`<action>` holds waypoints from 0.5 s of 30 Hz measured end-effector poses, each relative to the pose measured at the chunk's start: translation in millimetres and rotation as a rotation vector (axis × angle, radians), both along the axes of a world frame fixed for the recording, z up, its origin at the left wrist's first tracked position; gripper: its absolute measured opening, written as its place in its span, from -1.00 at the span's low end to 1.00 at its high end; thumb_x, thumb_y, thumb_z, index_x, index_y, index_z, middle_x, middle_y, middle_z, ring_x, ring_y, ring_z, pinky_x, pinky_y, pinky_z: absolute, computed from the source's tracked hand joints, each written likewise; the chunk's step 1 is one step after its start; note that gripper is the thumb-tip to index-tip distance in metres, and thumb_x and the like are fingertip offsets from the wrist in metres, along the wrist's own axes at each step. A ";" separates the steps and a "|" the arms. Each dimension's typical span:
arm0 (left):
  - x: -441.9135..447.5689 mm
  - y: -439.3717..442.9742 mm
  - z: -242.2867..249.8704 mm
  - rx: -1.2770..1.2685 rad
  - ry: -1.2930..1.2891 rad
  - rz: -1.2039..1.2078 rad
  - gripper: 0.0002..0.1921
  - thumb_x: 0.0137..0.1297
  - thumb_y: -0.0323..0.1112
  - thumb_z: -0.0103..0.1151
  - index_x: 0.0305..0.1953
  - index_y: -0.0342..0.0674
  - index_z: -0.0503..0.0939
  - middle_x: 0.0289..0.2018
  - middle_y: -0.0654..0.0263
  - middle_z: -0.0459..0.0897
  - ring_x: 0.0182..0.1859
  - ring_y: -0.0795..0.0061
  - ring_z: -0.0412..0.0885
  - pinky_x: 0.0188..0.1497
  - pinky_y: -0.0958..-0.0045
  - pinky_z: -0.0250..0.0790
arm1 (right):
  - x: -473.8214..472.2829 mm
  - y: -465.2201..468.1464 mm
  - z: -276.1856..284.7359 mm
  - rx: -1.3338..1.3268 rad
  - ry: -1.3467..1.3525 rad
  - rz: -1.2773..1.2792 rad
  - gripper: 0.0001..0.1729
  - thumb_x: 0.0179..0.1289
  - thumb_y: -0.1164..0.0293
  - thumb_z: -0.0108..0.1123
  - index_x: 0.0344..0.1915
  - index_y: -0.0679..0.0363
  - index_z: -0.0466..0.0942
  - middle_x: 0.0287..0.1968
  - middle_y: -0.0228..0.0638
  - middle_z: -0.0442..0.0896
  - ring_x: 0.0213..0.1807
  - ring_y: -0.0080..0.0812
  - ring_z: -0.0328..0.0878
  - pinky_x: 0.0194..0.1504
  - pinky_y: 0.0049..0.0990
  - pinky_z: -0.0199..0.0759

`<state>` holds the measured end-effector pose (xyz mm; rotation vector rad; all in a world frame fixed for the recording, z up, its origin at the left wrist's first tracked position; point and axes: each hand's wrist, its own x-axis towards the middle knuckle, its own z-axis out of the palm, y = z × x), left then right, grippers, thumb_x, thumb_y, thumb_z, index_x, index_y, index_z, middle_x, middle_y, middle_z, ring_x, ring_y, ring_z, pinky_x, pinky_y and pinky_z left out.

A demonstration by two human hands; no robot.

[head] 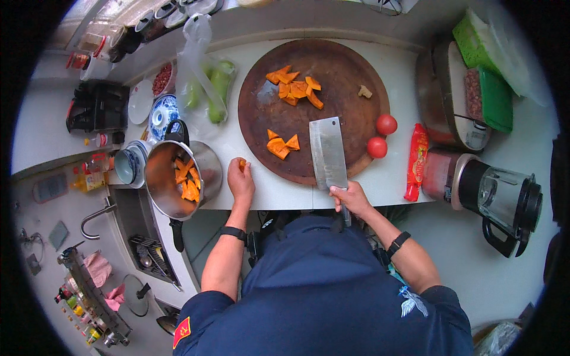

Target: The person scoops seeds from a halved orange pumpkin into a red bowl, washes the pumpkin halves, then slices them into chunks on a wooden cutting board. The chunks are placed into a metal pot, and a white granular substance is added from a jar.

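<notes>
My right hand [353, 199] grips the handle of a cleaver [328, 149], whose broad blade lies over the near part of a round wooden chopping board [356, 58]. Between the board and a steel pot [211, 167], my left hand [241, 182] is closed around a small orange piece [242, 164], mostly hidden by the fingers. A larger group of cut pumpkin pieces [294, 87] sits on the far part of the board, and a smaller group [280, 147] lies left of the blade. More pumpkin chunks [190, 190] are inside the pot, which has black handles.
A ginger piece [364, 91] is on the board; two tomatoes [377, 147] touch its right edge. Farther right are a red packet [417, 164] and a blender [503, 200]. Green vegetables in a plastic bag [218, 89] stand left. A sink [133, 213] lies beyond the pot.
</notes>
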<state>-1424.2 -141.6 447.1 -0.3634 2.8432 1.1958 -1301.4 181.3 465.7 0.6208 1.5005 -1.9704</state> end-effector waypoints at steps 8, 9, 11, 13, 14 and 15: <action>-34.1 78.9 19.4 0.022 0.312 -0.214 -0.77 0.42 -0.42 0.16 0.00 -0.37 0.48 0.04 0.00 0.53 0.14 0.00 0.50 0.26 0.13 0.33 | -14.2 -36.0 -15.5 -0.035 0.026 0.025 -0.71 0.54 0.24 0.23 -0.23 0.25 0.53 -0.57 -0.42 0.55 -0.60 -0.55 0.53 -0.51 -0.51 0.45; -39.2 88.8 16.5 -0.005 0.263 -0.185 -0.75 0.40 -0.43 0.16 0.03 -0.38 0.45 0.11 -0.03 0.49 0.21 -0.05 0.45 0.32 0.11 0.28 | -16.3 -40.6 -16.5 -0.040 0.012 0.021 -0.71 0.54 0.24 0.23 -0.23 0.25 0.53 -0.57 -0.42 0.55 -0.60 -0.55 0.54 -0.51 -0.51 0.45; -39.6 100.2 12.5 -0.030 0.267 -0.181 -0.62 0.36 -0.36 0.25 0.10 -0.35 0.40 0.19 -0.06 0.42 0.26 -0.10 0.40 0.39 0.06 0.24 | -20.0 -47.5 -16.0 0.023 0.007 0.041 -0.73 0.53 0.26 0.23 -0.24 0.25 0.53 -0.56 -0.43 0.55 -0.59 -0.54 0.55 -0.50 -0.49 0.46; -37.2 109.0 9.2 0.060 0.253 -0.218 -0.55 0.34 -0.31 0.30 0.14 -0.34 0.39 0.21 -0.06 0.41 0.27 -0.09 0.40 0.41 0.03 0.22 | -23.4 -55.2 -12.4 0.054 -0.026 0.045 -0.73 0.53 0.27 0.23 -0.26 0.25 0.53 -0.57 -0.44 0.55 -0.58 -0.54 0.57 -0.49 -0.48 0.47; -35.0 114.3 8.1 0.102 0.240 -0.217 -0.45 0.31 -0.23 0.36 0.19 -0.34 0.37 0.23 -0.05 0.41 0.29 -0.09 0.39 0.42 0.04 0.23 | -25.5 -59.0 -9.4 0.035 -0.025 0.038 -0.73 0.52 0.29 0.23 -0.27 0.25 0.53 -0.57 -0.44 0.55 -0.59 -0.56 0.56 -0.51 -0.48 0.47; -33.3 118.3 7.8 0.076 0.287 -0.223 -0.45 0.29 -0.24 0.37 0.19 -0.33 0.38 0.22 -0.04 0.43 0.29 -0.09 0.40 0.41 0.05 0.24 | -28.1 -63.2 -5.9 0.035 0.025 0.055 -0.73 0.52 0.29 0.23 -0.27 0.25 0.52 -0.57 -0.44 0.55 -0.60 -0.56 0.56 -0.52 -0.48 0.46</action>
